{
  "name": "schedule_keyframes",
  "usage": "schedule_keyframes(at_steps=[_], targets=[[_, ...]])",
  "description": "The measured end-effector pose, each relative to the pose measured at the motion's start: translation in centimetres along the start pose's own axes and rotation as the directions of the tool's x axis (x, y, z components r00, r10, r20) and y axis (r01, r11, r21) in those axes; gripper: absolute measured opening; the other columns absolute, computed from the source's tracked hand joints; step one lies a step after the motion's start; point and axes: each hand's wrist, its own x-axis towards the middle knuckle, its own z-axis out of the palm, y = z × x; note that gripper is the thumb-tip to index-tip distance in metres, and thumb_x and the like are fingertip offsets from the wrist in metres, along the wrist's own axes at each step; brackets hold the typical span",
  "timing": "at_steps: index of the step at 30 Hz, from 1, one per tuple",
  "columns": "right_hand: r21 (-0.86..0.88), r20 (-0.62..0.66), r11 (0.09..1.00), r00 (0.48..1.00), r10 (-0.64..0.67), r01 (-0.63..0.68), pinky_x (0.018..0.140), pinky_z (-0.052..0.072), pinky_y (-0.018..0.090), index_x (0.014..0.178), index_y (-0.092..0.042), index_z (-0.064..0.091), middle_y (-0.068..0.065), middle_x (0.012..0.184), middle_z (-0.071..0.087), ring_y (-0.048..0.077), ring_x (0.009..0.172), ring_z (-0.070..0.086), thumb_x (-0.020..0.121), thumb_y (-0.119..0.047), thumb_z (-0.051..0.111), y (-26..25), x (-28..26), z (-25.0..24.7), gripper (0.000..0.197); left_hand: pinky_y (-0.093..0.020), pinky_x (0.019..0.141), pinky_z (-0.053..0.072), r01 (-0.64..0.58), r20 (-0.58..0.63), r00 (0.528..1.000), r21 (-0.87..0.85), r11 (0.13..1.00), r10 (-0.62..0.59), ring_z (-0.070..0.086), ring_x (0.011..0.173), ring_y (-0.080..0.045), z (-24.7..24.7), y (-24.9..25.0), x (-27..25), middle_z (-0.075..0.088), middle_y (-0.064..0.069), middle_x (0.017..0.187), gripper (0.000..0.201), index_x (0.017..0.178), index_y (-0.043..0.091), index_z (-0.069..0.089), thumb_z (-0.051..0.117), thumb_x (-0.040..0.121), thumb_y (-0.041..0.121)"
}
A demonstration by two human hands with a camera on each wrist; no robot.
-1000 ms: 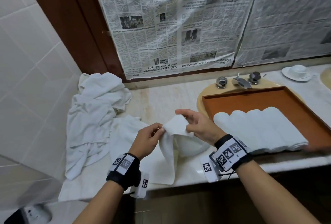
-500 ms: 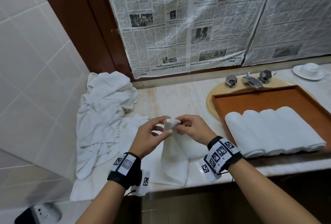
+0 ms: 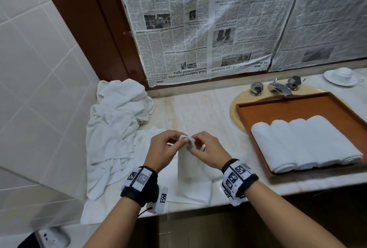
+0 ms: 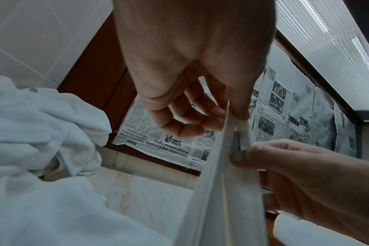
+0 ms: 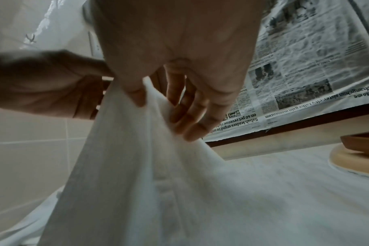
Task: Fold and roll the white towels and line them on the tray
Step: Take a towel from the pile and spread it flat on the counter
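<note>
Towel hangs pinched between left hand and right hand; loosened fingertips could let the corners slip apart, spoiling the fold.

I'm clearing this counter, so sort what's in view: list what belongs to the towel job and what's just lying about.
Job:
- held towel, pinched by left hand and right hand
- tray
- four rolled towels
- unfolded towel heap

Lying about:
- faucet
- cup and saucer
- newspaper

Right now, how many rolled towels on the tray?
4, side by side along the near edge of the tray: rolls at. None seem hidden.
</note>
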Motion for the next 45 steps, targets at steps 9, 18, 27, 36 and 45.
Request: schedule_keyframes(at_steps=[9, 18, 27, 36, 45], targets=[[-0.128, -0.069, 0.992, 0.997, -0.025, 0.016, 0.062, 0.041, 0.023, 0.085, -0.018, 0.066, -0.011, 0.072, 0.061, 0.005, 0.064, 0.054, 0.094, -0.026, 0.063, 5.1, -2.1, -2.0, 0.012, -0.012, 0.068, 0.046, -0.021, -0.237, 0.971, 0.064, 0.998, 0.036, 0.065, 0.084, -0.004, -3.9, 0.4, 0.9, 0.074, 0.007, 0.092, 0.007, 0.090, 0.018, 0.077, 0.070, 0.092, 0.019], [-0.100, -0.153, 0.982, 0.978, 0.142, -0.158, 0.071, 0.051, 0.036, 0.081, -0.017, 0.069, -0.006, 0.065, 0.067, 0.011, 0.067, 0.064, 0.096, -0.030, 0.061, 7.8, -2.1, -7.8, 0.021, -0.028, 0.070, 0.046, 0.264, -0.382, 0.912, 0.267, 0.927, -0.149, 0.064, 0.074, -0.009, -8.1, -6.2, -0.2, 0.069, 0.009, 0.077, 0.012, 0.085, 0.029, 0.069, 0.064, 0.094, 0.036], [-0.270, 0.155, 0.951, 0.968, 0.200, -0.153, 0.098, 0.042, 0.035, 0.123, -0.015, 0.067, 0.008, 0.120, 0.066, 0.025, 0.111, 0.059, 0.102, -0.034, 0.049, 5.9, 0.5, -0.9, 0.034, -0.028, 0.072, 0.036, 0.416, -0.042, 0.889, 0.494, 0.764, -0.456, 0.063, 0.093, -0.024, -3.5, -14.9, -2.6, 0.063, 0.006, 0.090, 0.012, 0.086, 0.015, 0.065, 0.061, 0.093, 0.023], [-0.308, 0.101, 0.918, 0.951, 0.294, -0.251, 0.091, 0.044, 0.029, 0.104, -0.023, 0.074, -0.006, 0.108, 0.072, 0.016, 0.104, 0.064, 0.098, -0.030, 0.057, 8.2, -8.5, -1.6, 0.020, -0.038, 0.074, 0.049, 0.189, 0.213, 0.929, 0.434, 0.881, -0.304, 0.061, 0.077, -0.018, 1.5, -11.9, -6.8, 0.068, 0.000, 0.080, 0.023, 0.091, 0.020, 0.063, 0.050, 0.097, 0.037], [-0.025, -0.066, 0.962, 0.960, 0.272, -0.274, 0.088, 0.045, 0.022, 0.087, -0.036, 0.070, -0.015, 0.097, 0.071, 0.001, 0.096, 0.062, 0.095, -0.025, 0.062, 6.7, -10.1, -2.3, 0.016, -0.028, 0.076, 0.034, 0.132, 0.286, 0.926, 0.369, 0.920, -0.247, 0.057, 0.088, -0.019, 2.6, -11.2, -5.0, 0.064, -0.001, 0.096, 0.014, 0.088, 0.019, 0.054, 0.047, 0.098, 0.026]])
